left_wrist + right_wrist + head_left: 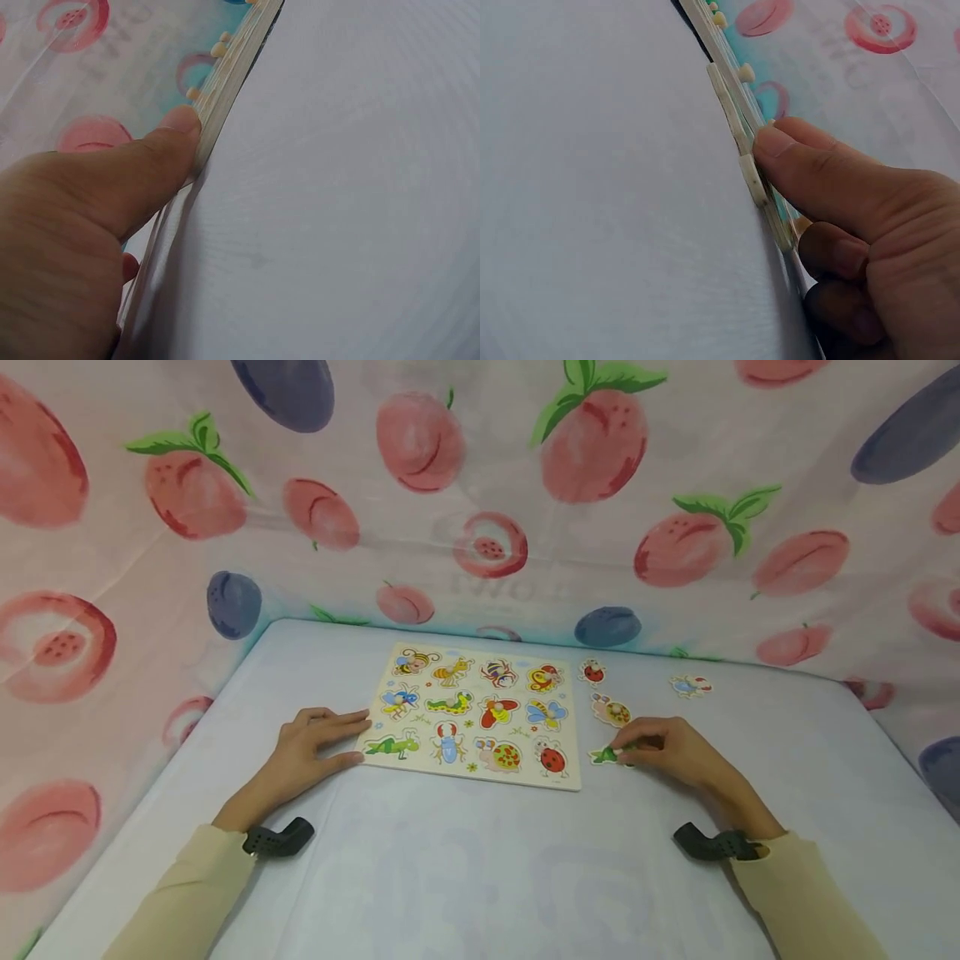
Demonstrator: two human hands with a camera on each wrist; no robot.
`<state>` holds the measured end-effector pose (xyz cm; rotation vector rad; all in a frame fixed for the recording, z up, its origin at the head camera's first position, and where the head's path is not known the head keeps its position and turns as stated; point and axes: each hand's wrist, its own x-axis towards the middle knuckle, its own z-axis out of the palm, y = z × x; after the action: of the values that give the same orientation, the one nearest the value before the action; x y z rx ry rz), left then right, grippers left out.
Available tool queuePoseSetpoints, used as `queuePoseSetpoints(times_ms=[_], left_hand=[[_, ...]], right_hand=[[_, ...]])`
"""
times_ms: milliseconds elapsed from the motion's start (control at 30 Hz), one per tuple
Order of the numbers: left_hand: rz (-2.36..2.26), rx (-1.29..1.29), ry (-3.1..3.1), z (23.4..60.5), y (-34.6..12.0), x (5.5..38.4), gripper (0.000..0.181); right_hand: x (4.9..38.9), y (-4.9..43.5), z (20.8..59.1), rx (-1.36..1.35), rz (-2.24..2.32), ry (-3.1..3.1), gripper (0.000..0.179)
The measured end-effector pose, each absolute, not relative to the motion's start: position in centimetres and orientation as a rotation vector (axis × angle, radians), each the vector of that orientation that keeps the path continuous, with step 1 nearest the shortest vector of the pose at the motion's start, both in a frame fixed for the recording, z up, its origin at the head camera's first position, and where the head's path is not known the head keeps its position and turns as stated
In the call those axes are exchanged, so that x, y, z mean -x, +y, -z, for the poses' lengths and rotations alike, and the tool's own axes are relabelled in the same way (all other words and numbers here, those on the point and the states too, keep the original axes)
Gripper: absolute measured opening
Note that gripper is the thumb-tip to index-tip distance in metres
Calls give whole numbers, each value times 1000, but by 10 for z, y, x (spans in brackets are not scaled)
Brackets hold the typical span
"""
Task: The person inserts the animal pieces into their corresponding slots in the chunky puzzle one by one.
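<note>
A pale wooden knob puzzle board (566, 781) printed with insects lies on the white table. My left hand (311, 747) rests at its left side, fingers extended, fingertips and thumb touching the edge. In the left wrist view the thumb (161, 146) presses against the board's side. Right of the board, my right hand (667, 747) pinches a green grasshopper piece (603, 755) by its knob, low over the table; the fingers hide part of it. The upper two rows of the board hold knobbed pieces. Its bottom row shows pictures of a grasshopper, beetle, snail and ladybug.
Loose beside the board lie a ladybug piece (592, 672) and a snail piece (611, 711). A blue beetle piece (690, 686) lies farther right. Behind the table hangs a fruit-printed cloth (562, 568). Each wrist wears a black camera band (279, 838).
</note>
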<state>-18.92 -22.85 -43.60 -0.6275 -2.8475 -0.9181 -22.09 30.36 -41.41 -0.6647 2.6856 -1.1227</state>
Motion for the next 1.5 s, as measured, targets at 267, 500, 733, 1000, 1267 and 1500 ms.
queuePoseSetpoints(times_ms=[267,500,733,1000,1267,1500], left_hand=[[932,625,-2844,436,-228,190,53],[936,623,-2841,436,-229,189,53],[931,621,-2845,437,-230,190,53],[932,630,-2831,438,-230,189,53],[932,632,-2823,438,-229,189,53],[927,619,-2828,437,-228,188,53]], right_hand=[[218,304,413,634,1131,2700,15],[218,304,415,630,1175,2685,11],[218,304,415,635,1177,2684,12],[205,289,391,620,1133,2700,12],[218,303,410,591,1122,2721,12],[221,303,406,659,1176,2718,11]])
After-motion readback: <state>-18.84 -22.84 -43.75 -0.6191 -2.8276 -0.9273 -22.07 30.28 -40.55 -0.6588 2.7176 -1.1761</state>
